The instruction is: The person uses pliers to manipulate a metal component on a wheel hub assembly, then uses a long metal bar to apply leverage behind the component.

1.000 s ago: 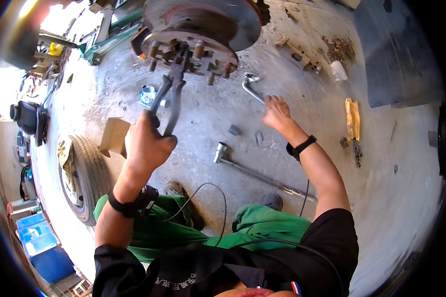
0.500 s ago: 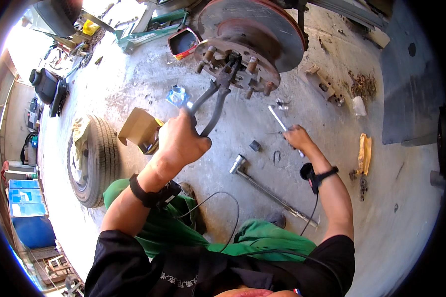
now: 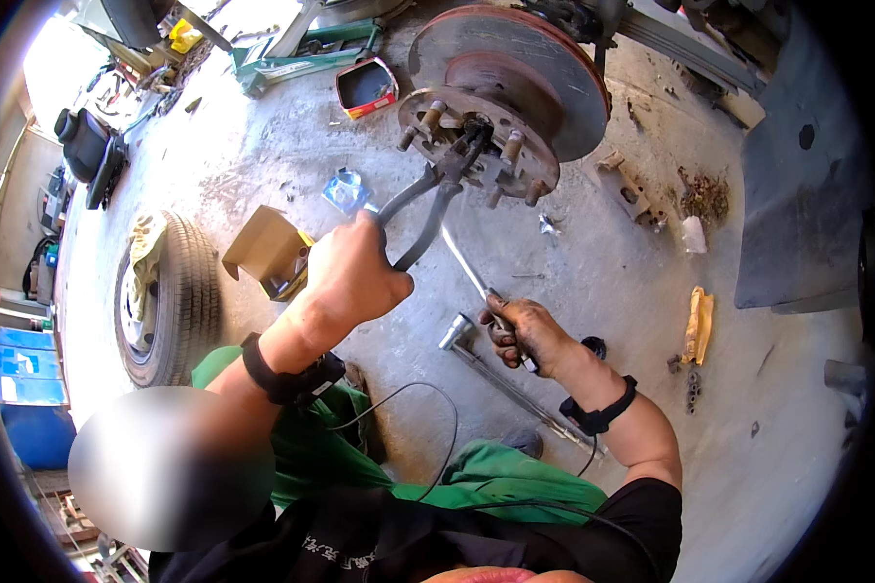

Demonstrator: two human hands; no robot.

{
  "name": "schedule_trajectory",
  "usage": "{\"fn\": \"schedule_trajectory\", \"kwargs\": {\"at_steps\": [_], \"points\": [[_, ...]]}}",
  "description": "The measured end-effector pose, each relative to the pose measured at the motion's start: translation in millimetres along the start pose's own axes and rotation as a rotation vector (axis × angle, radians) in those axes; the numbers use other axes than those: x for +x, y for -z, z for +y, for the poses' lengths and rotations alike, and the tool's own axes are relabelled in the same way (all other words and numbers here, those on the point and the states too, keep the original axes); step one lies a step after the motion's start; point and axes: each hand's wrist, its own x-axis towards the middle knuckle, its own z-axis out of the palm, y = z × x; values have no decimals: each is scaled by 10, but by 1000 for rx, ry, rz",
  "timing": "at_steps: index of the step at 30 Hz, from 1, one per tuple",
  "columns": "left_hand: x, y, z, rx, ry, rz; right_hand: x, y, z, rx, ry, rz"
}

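Note:
My left hand (image 3: pixel 348 267) is closed round the handles of large dark pliers (image 3: pixel 437 199). The jaws of the pliers reach into the middle of a rusty wheel hub (image 3: pixel 520 160) with several studs; what they bite on is too dark to make out. Behind the hub sits a worn brake disc (image 3: pixel 554 78). In my right hand (image 3: pixel 530 335), which has dirty fingers, is a slim silver rod-shaped tool (image 3: pixel 467 264). Its far end points up toward the pliers and stops just below the hub, apart from both as far as I can see.
A long-handled socket wrench (image 3: pixel 515 389) lies on the floor between my feet. To the left are an opened cardboard box (image 3: pixel 262 248), a blue packet (image 3: pixel 345 191) and a tyre (image 3: pixel 199 301). A red-edged tray (image 3: pixel 369 89) and green jack (image 3: pixel 306 53) stand farther off. Rusty metal parts (image 3: pixel 622 185) lie right.
My right hand has brought the silver tool left and inward, its end swinging up near the hub. My left hand stays on the pliers. The view has shifted slightly.

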Motion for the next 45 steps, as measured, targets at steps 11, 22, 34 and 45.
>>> {"fn": "schedule_trajectory", "kwargs": {"at_steps": [11,22,34,45], "points": [[20,-27,-72,6,-44,14,-17,-43,79,-150,286,25],[59,81,-89,51,-30,-15,-327,-279,-32,-77,203,240],[120,52,-80,47,-76,-2,-461,-443,-118,431,-144,0],[92,11,-154,51,-70,54,-512,-557,-234,432,4,-83]]}}
